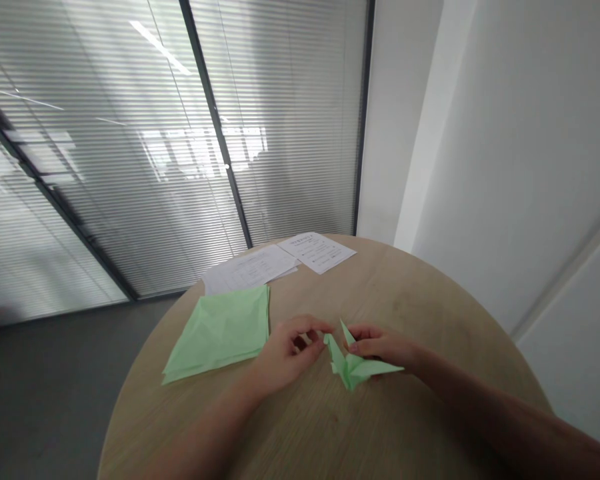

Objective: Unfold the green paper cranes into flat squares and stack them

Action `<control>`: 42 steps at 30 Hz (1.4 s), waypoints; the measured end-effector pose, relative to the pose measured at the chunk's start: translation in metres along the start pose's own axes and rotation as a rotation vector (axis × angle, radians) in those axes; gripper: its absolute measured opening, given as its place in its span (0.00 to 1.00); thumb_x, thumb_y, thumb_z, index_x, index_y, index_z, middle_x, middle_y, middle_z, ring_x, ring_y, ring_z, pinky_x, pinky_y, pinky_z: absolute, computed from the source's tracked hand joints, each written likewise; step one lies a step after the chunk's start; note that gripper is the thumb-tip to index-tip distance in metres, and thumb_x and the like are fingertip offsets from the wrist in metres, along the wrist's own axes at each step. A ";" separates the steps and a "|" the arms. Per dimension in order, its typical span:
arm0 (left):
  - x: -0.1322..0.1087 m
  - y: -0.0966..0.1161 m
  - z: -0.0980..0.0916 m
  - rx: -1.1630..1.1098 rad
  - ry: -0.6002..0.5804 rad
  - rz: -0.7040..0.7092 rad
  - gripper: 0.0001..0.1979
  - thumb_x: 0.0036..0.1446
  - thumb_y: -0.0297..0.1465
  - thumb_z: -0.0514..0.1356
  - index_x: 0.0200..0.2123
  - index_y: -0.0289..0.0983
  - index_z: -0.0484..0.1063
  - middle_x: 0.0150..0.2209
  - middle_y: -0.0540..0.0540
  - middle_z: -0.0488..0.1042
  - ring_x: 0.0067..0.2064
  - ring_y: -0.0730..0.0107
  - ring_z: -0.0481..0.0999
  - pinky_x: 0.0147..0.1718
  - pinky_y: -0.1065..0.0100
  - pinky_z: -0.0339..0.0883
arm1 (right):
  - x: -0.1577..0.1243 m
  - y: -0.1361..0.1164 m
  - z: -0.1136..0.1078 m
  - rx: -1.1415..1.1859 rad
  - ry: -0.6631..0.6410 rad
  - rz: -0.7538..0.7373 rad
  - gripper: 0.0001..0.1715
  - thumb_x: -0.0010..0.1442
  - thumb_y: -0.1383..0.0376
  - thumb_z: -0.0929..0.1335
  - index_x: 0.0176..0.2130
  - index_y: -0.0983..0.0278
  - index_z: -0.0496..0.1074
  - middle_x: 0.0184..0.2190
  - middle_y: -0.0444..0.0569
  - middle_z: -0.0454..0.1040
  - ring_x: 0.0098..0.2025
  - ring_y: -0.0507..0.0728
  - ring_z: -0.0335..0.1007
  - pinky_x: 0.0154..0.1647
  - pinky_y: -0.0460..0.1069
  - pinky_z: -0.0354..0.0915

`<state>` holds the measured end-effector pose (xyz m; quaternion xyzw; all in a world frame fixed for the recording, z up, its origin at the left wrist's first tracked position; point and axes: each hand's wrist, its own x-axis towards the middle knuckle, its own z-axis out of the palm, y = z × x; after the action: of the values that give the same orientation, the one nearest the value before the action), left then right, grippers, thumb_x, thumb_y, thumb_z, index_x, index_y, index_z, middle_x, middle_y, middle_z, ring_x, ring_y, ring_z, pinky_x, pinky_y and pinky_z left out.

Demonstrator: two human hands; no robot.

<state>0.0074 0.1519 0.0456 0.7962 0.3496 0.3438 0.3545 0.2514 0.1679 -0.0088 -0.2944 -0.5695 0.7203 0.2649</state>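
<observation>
A light green folded paper crane (351,369) is held above the table in front of me. Its pointed wings and tail stick out, and its bent head points toward the left. My right hand (377,345) grips the crane from the right, thumb against the paper and part of the fingers behind it. My left hand (293,347) is curled, with thumb and forefinger pinched at the crane's head. Just left of that hand lies a stack of light green paper sheets (225,327), creased and slightly fanned at the edges.
The round wooden table (400,293) carries everything. White printed sheets (253,268) overlap at its far edge, beside another printed page (320,251). Beyond stands a glass partition with blinds (300,167); a white wall (520,167) rises on the right.
</observation>
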 end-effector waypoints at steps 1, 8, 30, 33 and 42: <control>0.000 0.001 -0.001 -0.005 -0.008 0.007 0.13 0.61 0.35 0.61 0.45 0.37 0.81 0.40 0.42 0.80 0.35 0.70 0.75 0.30 0.73 0.68 | 0.000 0.000 0.000 -0.012 0.005 -0.001 0.30 0.51 0.47 0.77 0.43 0.66 0.76 0.26 0.41 0.69 0.22 0.46 0.61 0.21 0.40 0.57; 0.002 0.001 0.004 -0.004 -0.019 -0.006 0.11 0.61 0.36 0.63 0.42 0.38 0.82 0.38 0.44 0.81 0.33 0.72 0.74 0.30 0.73 0.65 | -0.004 -0.002 0.002 -0.042 -0.027 0.031 0.29 0.54 0.46 0.75 0.43 0.66 0.74 0.25 0.42 0.69 0.20 0.47 0.62 0.18 0.41 0.59; 0.004 -0.001 -0.003 0.170 -0.029 0.054 0.12 0.62 0.32 0.59 0.44 0.39 0.81 0.38 0.45 0.81 0.32 0.72 0.76 0.31 0.73 0.70 | -0.005 0.005 0.000 0.092 0.066 0.032 0.25 0.48 0.50 0.77 0.34 0.65 0.71 0.21 0.40 0.64 0.18 0.47 0.57 0.17 0.42 0.56; 0.003 -0.002 -0.004 0.245 -0.057 0.127 0.12 0.62 0.29 0.58 0.44 0.38 0.80 0.39 0.45 0.81 0.33 0.72 0.77 0.31 0.73 0.71 | -0.004 0.004 0.000 0.099 0.083 0.037 0.24 0.47 0.52 0.77 0.33 0.65 0.70 0.21 0.40 0.65 0.18 0.46 0.56 0.17 0.41 0.54; 0.002 0.003 -0.005 0.203 -0.045 0.109 0.09 0.58 0.25 0.57 0.37 0.37 0.77 0.33 0.47 0.77 0.32 0.73 0.74 0.31 0.73 0.67 | -0.007 0.001 0.002 0.020 0.061 0.051 0.24 0.48 0.51 0.77 0.31 0.65 0.69 0.22 0.39 0.64 0.20 0.45 0.55 0.18 0.40 0.51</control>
<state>0.0058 0.1537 0.0510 0.8533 0.3308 0.3073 0.2607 0.2547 0.1610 -0.0082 -0.3280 -0.5461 0.7233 0.2664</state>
